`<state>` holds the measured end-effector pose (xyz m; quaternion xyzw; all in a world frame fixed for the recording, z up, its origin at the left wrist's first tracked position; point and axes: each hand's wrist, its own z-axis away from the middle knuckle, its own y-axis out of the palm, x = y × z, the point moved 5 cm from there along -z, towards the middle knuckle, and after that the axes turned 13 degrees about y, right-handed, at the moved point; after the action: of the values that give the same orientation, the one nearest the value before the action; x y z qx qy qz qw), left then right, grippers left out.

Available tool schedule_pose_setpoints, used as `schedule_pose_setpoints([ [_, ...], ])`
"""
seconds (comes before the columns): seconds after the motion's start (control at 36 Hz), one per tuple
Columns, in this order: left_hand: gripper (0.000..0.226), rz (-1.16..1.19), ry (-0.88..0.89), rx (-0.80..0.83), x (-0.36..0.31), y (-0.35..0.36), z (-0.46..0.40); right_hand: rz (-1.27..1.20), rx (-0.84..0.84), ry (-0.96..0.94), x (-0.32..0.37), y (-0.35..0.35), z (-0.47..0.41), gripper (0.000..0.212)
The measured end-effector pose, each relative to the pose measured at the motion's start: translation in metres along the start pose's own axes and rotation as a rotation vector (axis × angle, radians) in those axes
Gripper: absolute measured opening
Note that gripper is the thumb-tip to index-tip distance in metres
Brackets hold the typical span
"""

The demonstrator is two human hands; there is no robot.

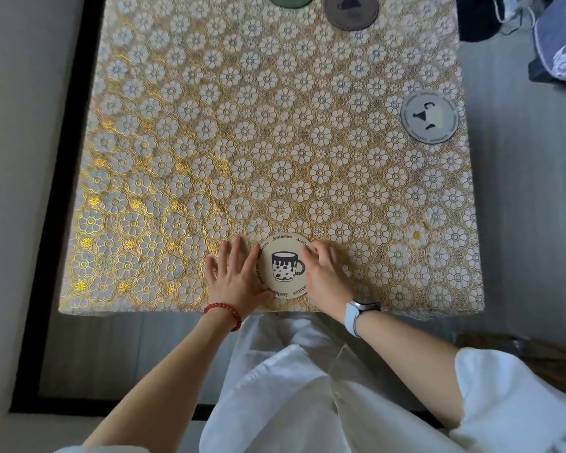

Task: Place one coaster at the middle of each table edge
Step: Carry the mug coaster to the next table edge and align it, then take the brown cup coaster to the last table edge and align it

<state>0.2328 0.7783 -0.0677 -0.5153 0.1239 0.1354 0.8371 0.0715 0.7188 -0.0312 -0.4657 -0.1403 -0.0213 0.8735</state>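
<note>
A cream round coaster (283,264) printed with a mug lies flat at the middle of the near table edge. My left hand (234,277) rests on its left rim with fingers spread. My right hand (325,276) curls over its right rim. A pale grey coaster (428,117) lies by the right edge. A dark grey coaster (350,11) and a green coaster (290,0) sit at the far edge, partly cut off by the frame.
The table (209,142) wears a gold and white flower-patterned cloth. A black-framed strip of floor runs along its left side. Bags and fabric (556,37) lie on the floor at the far right. White clothing fills the view below the table.
</note>
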Motion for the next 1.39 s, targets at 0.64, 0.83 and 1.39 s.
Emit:
schedule_pose_setpoints([
  [0.64, 0.042, 0.236, -0.239, -0.241, 0.104, -0.12, 0.044, 0.02, 0.031, -0.263, 0.156, -0.039, -0.033, 0.035],
  [0.83, 0.038, 0.245, -0.333, -0.487, 0.198, -0.167, 0.112, -0.014, 0.033, -0.405, 0.287, -0.026, -0.026, 0.036],
  [1.39, 0.04, 0.164, -0.263, -0.337, 0.476, -0.228, 0.174, -0.171, -0.025, -0.225, 0.545, 0.084, -0.041, 0.035],
])
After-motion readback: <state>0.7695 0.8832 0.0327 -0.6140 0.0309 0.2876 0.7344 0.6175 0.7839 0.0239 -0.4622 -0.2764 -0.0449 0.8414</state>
